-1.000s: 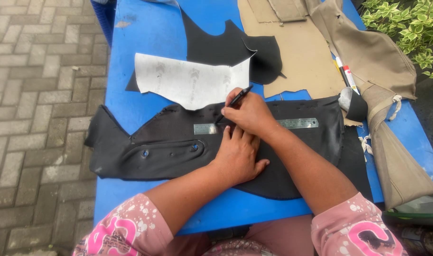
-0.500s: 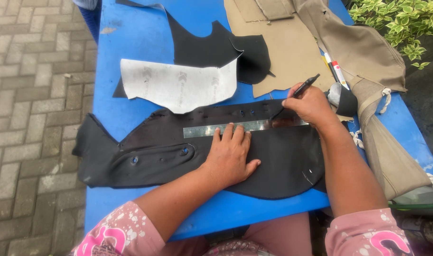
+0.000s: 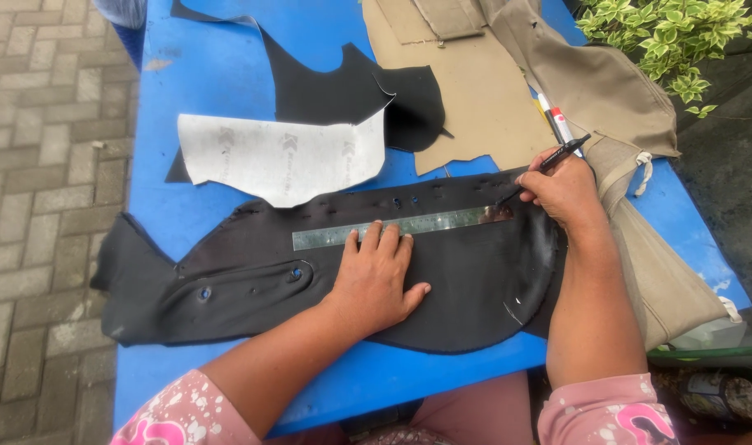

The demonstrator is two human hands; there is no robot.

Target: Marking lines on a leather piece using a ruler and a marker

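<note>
A blue table (image 3: 227, 74) carries black fabric pieces (image 3: 252, 280), tan fabric (image 3: 475, 91), and a white pattern sheet (image 3: 277, 156).

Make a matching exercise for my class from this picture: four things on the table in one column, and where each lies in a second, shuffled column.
Things
1. metal ruler
2. black pen
3. white paper pattern
4. tan fabric

Places
A. at the far side of the blue table
B. in the grip of the right hand
C. under the fingertips of the left hand, on the black material
D. beyond the black material, towards the left

Pairs: 1-C, 2-B, 3-D, 4-A
</note>
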